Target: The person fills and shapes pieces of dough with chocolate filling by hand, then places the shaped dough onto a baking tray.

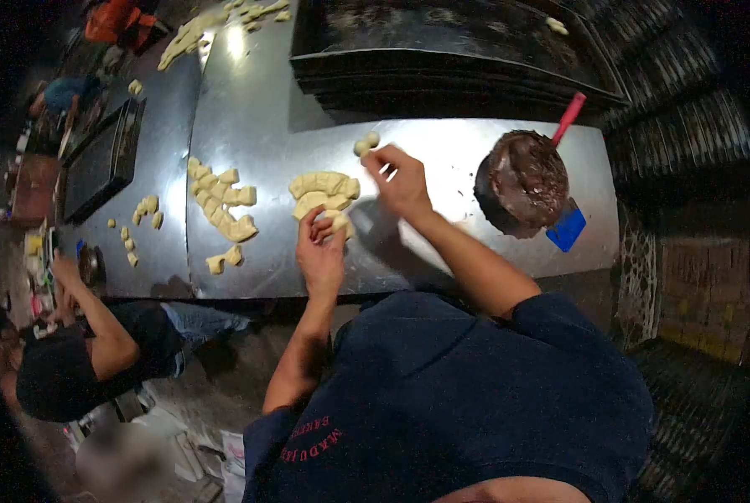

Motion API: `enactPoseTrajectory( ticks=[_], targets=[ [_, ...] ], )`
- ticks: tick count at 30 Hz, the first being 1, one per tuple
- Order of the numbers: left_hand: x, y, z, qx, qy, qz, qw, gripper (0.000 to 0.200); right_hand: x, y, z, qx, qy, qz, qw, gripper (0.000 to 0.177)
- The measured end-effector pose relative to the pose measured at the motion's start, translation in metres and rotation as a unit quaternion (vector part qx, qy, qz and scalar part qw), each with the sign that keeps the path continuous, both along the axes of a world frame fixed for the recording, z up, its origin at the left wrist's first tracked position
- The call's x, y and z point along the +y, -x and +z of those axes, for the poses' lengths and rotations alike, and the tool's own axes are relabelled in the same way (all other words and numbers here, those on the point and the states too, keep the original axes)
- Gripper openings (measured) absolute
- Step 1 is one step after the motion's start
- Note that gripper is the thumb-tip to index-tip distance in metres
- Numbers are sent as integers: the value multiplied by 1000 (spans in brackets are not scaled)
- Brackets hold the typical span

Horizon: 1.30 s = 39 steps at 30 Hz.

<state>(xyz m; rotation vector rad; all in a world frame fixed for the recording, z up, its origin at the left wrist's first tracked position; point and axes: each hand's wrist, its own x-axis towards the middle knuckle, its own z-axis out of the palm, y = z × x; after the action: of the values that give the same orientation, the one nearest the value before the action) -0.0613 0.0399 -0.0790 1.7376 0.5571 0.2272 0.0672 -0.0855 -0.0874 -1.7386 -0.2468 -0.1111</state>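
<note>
My left hand (320, 256) is closed with its fingers around a small piece of dough (339, 222), just below a row of cut dough pieces (324, 183) on the metal table. A flatter strip of dough (320, 201) lies between that row and my fingers. My right hand (404, 183) is raised slightly over the table, thumb and fingers curled toward each other. Its fingertips are right beside two or three small round dough balls (366, 144). Whether anything is pinched in them cannot be made out.
To the right stands a pot of chocolate filling (528, 180) with a red-handled tool (569, 117) and a blue scraper (566, 228) beside it. Stacked black trays (450, 71) line the back. More cut dough (221, 197) lies left, where a co-worker (98, 335) works.
</note>
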Motion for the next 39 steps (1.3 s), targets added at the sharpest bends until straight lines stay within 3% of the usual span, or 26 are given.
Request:
enactPoseTrajectory(
  ticks=[2, 4, 6, 8, 9, 10, 12, 14, 15, 16, 18, 19, 20, 24, 25, 26, 28, 29, 30, 32, 33, 34, 36, 37, 38, 39],
  targets=[
    [-38, -19, 34, -144, 180, -22, 973, 28, -12, 32, 49, -148, -37, 39, 987, 21],
    [-62, -39, 63, -159, 354, -98, 917, 25, -38, 25, 91, -139, 9, -146, 979, 40],
    [-98, -57, 115, -138, 357, -160, 910, 30, -76, 7, 120, -221, -75, -146, 961, 42],
    [-115, -76, 104, -149, 252, -119, 949, 39, -85, 16, 112, -290, -118, -143, 939, 44],
    [-133, -76, 116, -131, 353, -121, 918, 43, -93, 31, 101, -355, 12, -127, 926, 42],
    [-141, -77, 120, -97, 425, -97, 895, 44, -100, 43, 102, -345, 0, -150, 927, 37],
    [-154, -75, 96, 10, 292, -104, 951, 45, -107, 73, 92, -204, -71, -183, 959, 33],
    [-166, -75, 57, 178, 385, -132, 896, 48, -133, 79, 15, 73, -94, -150, 982, 27],
    [-147, -92, -30, 246, 488, -198, 814, 54, -162, 83, 11, 161, -149, -91, 971, 23],
    [-164, -87, -19, 284, 467, -149, 824, 67, -192, 89, 9, 246, -200, -31, 948, 20],
    [-173, -91, -40, 303, 506, -228, 775, 72, -223, 88, 2, 21, 114, -103, 988, 18],
    [-184, -93, -46, 315, 540, -207, 752, 74, -228, 82, 9, -64, 295, -147, 942, 18],
    [-197, -96, -52, 326, 573, -187, 728, 77, -233, 75, 15, -149, 464, -184, 854, 18],
    [-228, -110, -70, 302, 573, -28, 761, 72, -219, 72, -25, -134, 571, -165, 793, 17],
    [-227, -109, -68, 298, 589, -29, 751, 56, -221, 75, -20, -119, 548, -160, 813, 17],
    [-226, -108, -65, 293, 593, -24, 750, 56, -226, 74, -15, -124, 549, -153, 812, 17],
    [-221, -105, -46, 307, 577, -68, 754, 58, -236, 73, -9, 44, 383, -100, 917, 19],
    [-215, -106, -38, 310, 489, -141, 803, 59, -241, 70, -5, 134, 203, -85, 966, 21],
    [-204, -106, -32, 275, 372, -229, 856, 57, -248, 65, 1, 264, -11, -30, 964, 25],
    [-183, -100, 22, 217, 362, -285, 861, 54, -233, 64, 34, 342, -342, -19, 875, 26],
    [-167, -104, 27, 224, 417, -337, 814, 63, -228, 59, 42, 351, -378, 37, 856, 28],
    [-154, -99, 50, 219, 431, -350, 802, 61, -219, 51, 37, 329, -328, 65, 883, 24],
    [-138, -97, 56, 137, 340, -288, 885, 51, -209, 37, 45, 249, 27, 29, 968, 21],
    [-135, -95, 61, 128, 337, -281, 889, 51, -202, 29, 46, -42, 173, -45, 983, 14],
    [-135, -93, 68, 115, 383, -215, 891, 45, -194, 24, 52, -179, 283, -150, 930, 12],
    [-135, -91, 76, 99, 427, -148, 886, 39, -182, 24, 63, -193, 261, -147, 934, 12]
  ],
)
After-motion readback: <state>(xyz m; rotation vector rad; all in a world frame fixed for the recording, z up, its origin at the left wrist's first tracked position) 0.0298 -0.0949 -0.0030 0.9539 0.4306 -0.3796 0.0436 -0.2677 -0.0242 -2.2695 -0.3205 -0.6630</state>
